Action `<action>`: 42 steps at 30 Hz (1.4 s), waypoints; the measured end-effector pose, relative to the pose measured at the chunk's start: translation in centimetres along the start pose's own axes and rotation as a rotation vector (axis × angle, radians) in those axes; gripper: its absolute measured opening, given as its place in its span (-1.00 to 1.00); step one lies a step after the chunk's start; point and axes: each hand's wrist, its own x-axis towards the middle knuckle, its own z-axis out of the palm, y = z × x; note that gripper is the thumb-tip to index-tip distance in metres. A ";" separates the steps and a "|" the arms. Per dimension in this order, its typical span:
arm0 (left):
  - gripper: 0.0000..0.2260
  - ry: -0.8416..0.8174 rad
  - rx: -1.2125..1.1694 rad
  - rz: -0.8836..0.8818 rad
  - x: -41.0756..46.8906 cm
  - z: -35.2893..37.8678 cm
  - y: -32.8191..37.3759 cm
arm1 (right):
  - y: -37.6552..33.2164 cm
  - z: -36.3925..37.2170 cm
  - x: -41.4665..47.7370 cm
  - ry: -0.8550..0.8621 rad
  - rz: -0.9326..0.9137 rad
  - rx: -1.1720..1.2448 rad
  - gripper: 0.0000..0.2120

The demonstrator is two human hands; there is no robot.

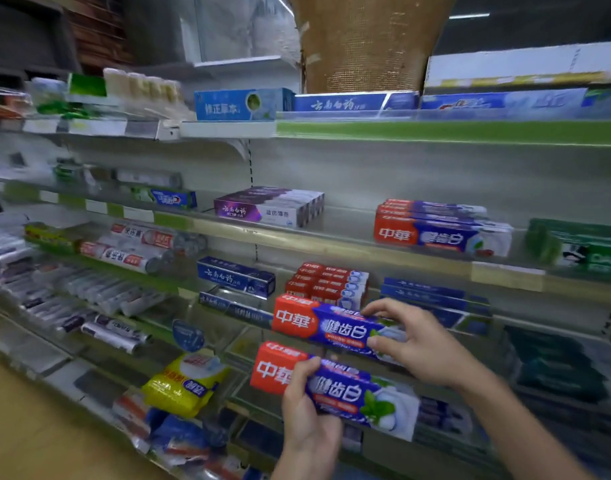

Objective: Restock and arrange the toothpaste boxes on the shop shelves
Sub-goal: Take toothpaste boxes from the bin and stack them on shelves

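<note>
Upper toothpaste box [317, 323], red and blue, is pinched at its right end by the right hand [414, 341], thumb below and curled fingers on top, in front of the lower shelves. Lower toothpaste box [352, 393], just beneath it, is gripped left of its middle by the left hand [307, 414], fingers wrapped round it. A stack of matching boxes [439, 230] lies on a higher shelf [331, 249] to the right.

My left hand [307, 410] covers some lettering on the lower box [349, 389]; my right hand [411, 341] hides the far end of the upper box [317, 323]. Out left the tubes [89, 292] are smeared, labels unreadable. The green boxes [581, 247] run off the right edge.
</note>
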 end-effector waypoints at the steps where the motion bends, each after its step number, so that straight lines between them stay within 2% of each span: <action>1: -0.74 0.027 -0.002 0.006 1.9 -0.3 0.8 | 1.5 1.2 2.4 0.014 -0.004 -0.025 -0.72; 3: -0.84 0.072 -0.017 -0.001 5.3 -0.4 2.2 | 4.3 3.3 6.7 0.036 0.014 -0.057 -0.71; 7: -0.92 0.205 -0.004 -0.009 11.8 0.4 4.8 | 9.2 6.9 14.2 0.070 0.050 -0.087 -0.69; 9: -0.97 0.258 -0.004 -0.005 14.4 0.5 5.3 | 11.0 8.1 16.4 0.090 0.040 -0.193 -0.67; 13: -0.95 0.287 0.007 -0.023 18.5 0.2 5.5 | 14.3 10.3 18.6 0.174 -0.050 -0.388 -0.65; 16: -0.92 0.283 -0.037 -0.014 20.3 0.3 5.7 | 15.2 11.0 19.0 0.208 -0.071 -0.523 -0.72; 19: -0.88 0.229 -0.070 -0.036 21.5 0.7 5.7 | 14.6 10.7 19.0 0.210 -0.051 -0.429 -0.75; 22: -0.67 0.167 -0.086 -0.051 22.4 1.3 5.5 | 11.5 8.7 18.1 0.282 0.013 0.050 -0.88; 23: -0.68 0.156 -0.083 -0.036 22.6 1.6 5.4 | 10.3 7.8 17.7 0.259 0.041 0.141 -0.93; 24: -0.75 0.150 -0.079 -0.014 22.7 1.9 5.3 | 9.5 7.2 17.2 0.239 0.067 0.225 -0.91; 26: -0.88 0.150 -0.080 0.026 23.0 2.4 5.0 | 9.0 6.0 16.1 0.224 0.100 0.368 -0.69; 28: -0.91 0.135 -0.081 0.060 23.2 3.1 4.7 | 8.7 5.3 15.4 0.114 0.130 0.366 -0.59; 30: -0.92 0.122 -0.059 0.072 23.3 3.5 4.6 | 8.4 5.4 15.0 -0.068 0.170 0.204 -0.55; 31: -0.93 0.121 -0.051 0.078 23.5 3.6 4.6 | 8.5 5.6 15.1 -0.091 0.175 0.159 -0.53; 35: -0.90 0.074 -0.048 0.073 23.6 3.4 4.3 | 8.8 5.9 14.9 -0.028 0.224 0.225 -0.50; 38: -0.88 0.054 -0.075 0.046 23.4 2.3 4.3 | 8.9 6.2 14.4 -0.018 0.210 0.221 -0.58; 40: -0.85 0.042 -0.099 0.038 23.4 1.5 4.5 | 9.1 6.4 14.3 0.098 0.232 0.231 -0.67; 42: -0.71 0.046 -0.108 0.038 23.3 0.8 4.8 | 9.4 6.6 14.2 0.171 0.264 0.224 -0.64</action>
